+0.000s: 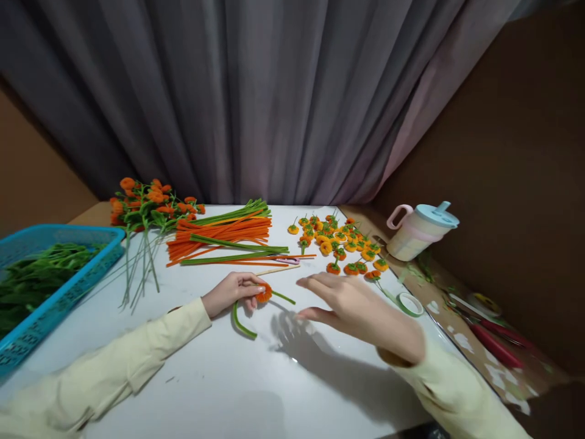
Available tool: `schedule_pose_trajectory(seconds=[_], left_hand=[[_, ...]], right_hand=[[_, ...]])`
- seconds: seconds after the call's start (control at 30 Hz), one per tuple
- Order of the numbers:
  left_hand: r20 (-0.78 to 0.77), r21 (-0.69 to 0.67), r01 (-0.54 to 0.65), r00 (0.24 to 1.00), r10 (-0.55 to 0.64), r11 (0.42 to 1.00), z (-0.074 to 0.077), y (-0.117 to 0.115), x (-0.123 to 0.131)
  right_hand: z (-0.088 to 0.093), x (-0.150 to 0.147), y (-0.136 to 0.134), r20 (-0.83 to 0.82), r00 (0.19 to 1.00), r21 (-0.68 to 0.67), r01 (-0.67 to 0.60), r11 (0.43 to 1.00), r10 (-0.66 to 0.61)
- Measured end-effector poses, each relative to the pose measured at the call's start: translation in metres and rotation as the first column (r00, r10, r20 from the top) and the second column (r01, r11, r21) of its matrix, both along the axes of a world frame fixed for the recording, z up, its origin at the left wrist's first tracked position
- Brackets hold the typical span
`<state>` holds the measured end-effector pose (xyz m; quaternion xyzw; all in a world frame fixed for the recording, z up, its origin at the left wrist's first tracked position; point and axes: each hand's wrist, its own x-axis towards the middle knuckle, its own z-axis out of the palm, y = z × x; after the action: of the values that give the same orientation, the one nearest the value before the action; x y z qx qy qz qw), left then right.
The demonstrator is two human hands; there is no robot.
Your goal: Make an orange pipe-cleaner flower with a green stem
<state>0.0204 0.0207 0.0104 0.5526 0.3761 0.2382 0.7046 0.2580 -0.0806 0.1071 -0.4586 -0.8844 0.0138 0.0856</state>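
Between the thumb and fingers of my left hand [235,292] is an orange pipe-cleaner flower [264,292]. A green pipe cleaner [242,326] bends down below that hand, and another green length [284,297] sticks out to the right of the flower. My right hand [342,305] hovers to the right, thumb and fingers apart, holding nothing and not touching the flower. A thin wooden stick [278,269] lies just beyond my left hand. Behind it are bundled orange pipe cleaners [223,235] and green pipe cleaners [237,211].
Many small orange and yellow flower heads [340,238] lie at the back right, near a green tape roll [410,304]. A tumbler [418,231] and red-handled pliers [496,344] sit at the right. Orange flowers on stems [150,204] and a blue basket [68,292] occupy the left.
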Motion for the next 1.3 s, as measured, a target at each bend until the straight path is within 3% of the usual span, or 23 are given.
schedule_pose_trajectory(seconds=[0.07,0.17,0.23,0.43,0.6,0.7,0.83,1.13,1.3], left_hand=[[0.016,-0.007,0.001,1.0,-0.001,1.0,-0.001,-0.002,0.0],[0.049,-0.005,0.033,0.998,-0.033,0.999,0.0,-0.002,0.0],[0.078,0.013,0.028,0.997,-0.029,1.0,0.004,0.002,-0.002],[0.321,-0.082,-0.198,0.922,0.214,0.977,0.025,0.022,-0.016],[0.385,-0.017,-0.186,0.906,0.178,0.982,0.01,0.022,-0.018],[0.325,0.088,-0.123,0.942,0.088,0.989,-0.004,0.015,-0.011],[0.188,0.197,-0.151,0.976,0.114,0.969,-0.008,0.011,-0.007],[0.161,0.007,-0.21,0.965,0.206,0.978,-0.001,0.01,-0.008],[0.119,0.131,-0.177,0.98,0.162,0.975,-0.009,0.012,-0.009]], right_hand=[[-0.019,-0.022,0.017,0.023,0.999,-0.057,-0.046,0.997,0.048],[-0.048,-0.045,0.036,0.068,0.998,-0.053,-0.011,0.999,0.015],[-0.058,-0.053,0.047,0.035,0.999,-0.082,0.016,0.997,-0.013],[-0.047,-0.071,0.077,-0.116,0.987,-0.061,0.108,0.992,-0.115],[-0.053,-0.082,0.088,-0.122,0.975,-0.051,0.182,0.982,-0.187],[-0.066,-0.084,0.087,-0.126,0.976,-0.084,0.165,0.983,-0.175],[-0.073,-0.086,0.082,-0.157,0.98,-0.129,0.105,0.986,-0.125],[-0.06,-0.084,0.074,-0.088,0.995,-0.256,0.014,0.967,-0.038],[-0.056,-0.08,0.078,-0.039,0.998,-0.272,-0.054,0.961,0.045]])
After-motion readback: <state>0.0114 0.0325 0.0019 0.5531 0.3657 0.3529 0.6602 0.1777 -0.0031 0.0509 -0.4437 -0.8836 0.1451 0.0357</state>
